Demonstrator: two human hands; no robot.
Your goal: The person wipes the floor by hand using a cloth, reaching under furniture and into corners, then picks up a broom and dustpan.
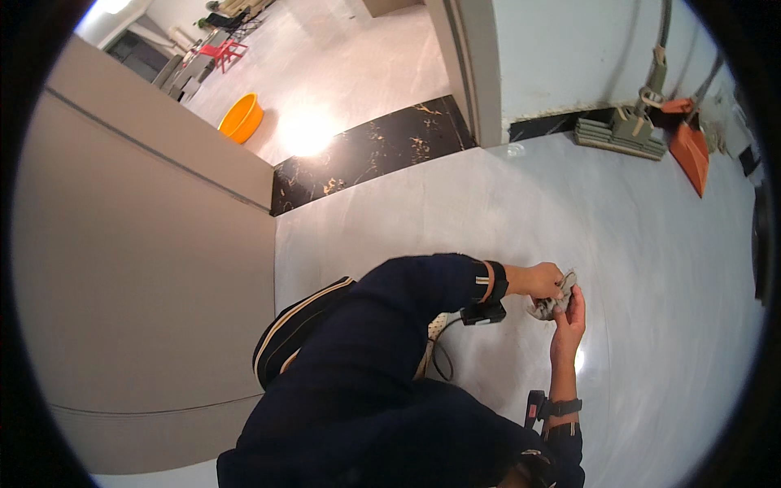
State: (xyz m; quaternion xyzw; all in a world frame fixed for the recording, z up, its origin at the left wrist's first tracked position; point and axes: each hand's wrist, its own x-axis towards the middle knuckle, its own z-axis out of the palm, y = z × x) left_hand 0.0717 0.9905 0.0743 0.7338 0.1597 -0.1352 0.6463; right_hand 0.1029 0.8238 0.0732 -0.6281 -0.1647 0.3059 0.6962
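A crumpled grey cloth (542, 311) is bunched between my two hands, above the pale glossy floor. My left hand (540, 280) comes in from the left and pinches the cloth's upper side with bent fingers. From below, my right hand (570, 311) reaches up and holds the right side of the same cloth, thumb in front and fingers behind. The palms and part of the cloth are hidden by the fingers. Each wrist wears a black strap, with a small black box (483, 313) at the left one and another small device (535, 407) at the right.
A grey door panel (146, 274) stands at left, beside a black marbled threshold (372, 152). Beyond it are a yellow basin (242, 119) and a red plastic stool (223, 53). A flat mop (622, 134) and an orange dustpan (692, 155) lean by the wall.
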